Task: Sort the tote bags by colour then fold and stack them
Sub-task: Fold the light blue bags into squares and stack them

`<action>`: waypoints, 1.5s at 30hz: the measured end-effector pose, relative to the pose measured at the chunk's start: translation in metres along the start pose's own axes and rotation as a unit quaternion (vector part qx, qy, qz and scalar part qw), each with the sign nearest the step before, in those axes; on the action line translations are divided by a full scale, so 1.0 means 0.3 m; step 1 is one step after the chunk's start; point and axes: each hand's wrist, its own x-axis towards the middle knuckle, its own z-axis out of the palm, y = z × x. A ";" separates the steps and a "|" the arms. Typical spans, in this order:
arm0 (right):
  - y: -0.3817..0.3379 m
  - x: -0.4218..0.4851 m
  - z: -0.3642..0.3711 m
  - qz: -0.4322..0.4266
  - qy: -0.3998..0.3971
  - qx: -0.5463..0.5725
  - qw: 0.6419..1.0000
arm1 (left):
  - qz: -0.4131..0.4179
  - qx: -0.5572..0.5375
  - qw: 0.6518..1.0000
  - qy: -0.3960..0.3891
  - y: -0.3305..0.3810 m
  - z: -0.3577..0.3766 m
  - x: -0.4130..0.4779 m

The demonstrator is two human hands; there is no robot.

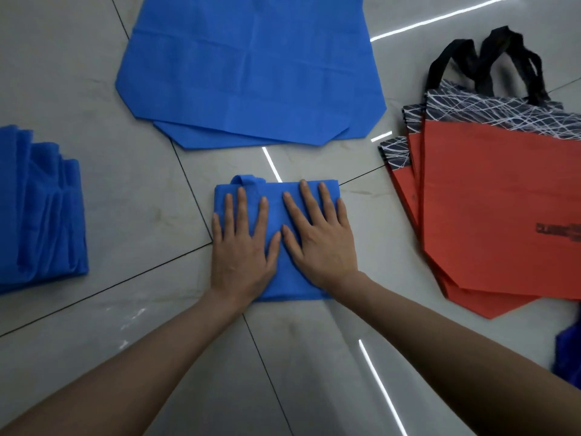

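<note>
A blue tote bag lies folded into a small rectangle on the floor in front of me, one handle loop sticking out at its top left. My left hand and my right hand both press flat on it, fingers spread, side by side. Beyond it, two unfolded blue tote bags lie flat, one on top of the other. At the left edge sits a stack of folded blue bags. On the right, several red tote bags with black-and-white patterned tops and black handles lie overlapped.
The floor is glossy grey tile with dark grout lines and bright light reflections. A piece of dark blue fabric shows at the right edge near my right forearm.
</note>
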 end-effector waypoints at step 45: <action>-0.488 0.150 -0.353 0.367 -0.061 0.651 0.662 | -0.098 -0.557 0.823 0.044 -0.506 -0.606 -0.092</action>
